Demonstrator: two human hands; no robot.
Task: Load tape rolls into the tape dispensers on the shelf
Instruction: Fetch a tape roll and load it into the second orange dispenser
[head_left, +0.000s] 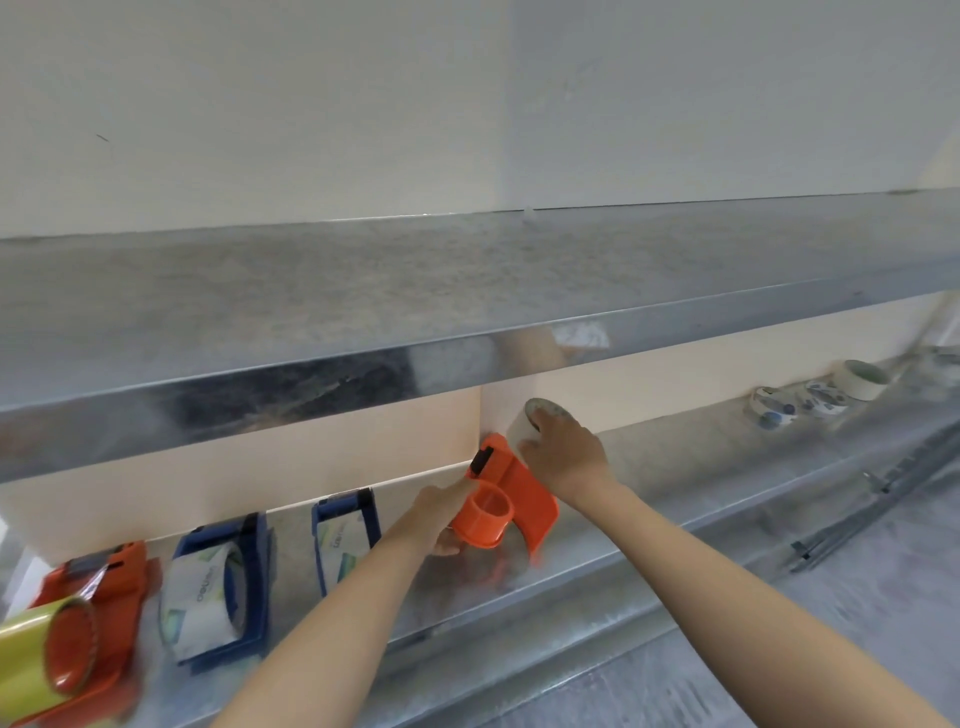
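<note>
The left hand (441, 519) holds the empty orange dispenser (527, 493) on the shelf (675, 467). The right hand (569, 457), just beyond it, grips a white tape roll (519, 423). I judge the loading is beginning; next, the roll must slide onto the hub (488, 512) between both hands.

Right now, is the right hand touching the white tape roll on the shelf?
Touching. In the head view the right hand curls its fingers over the top and side of the white tape roll, with no gap.
</note>
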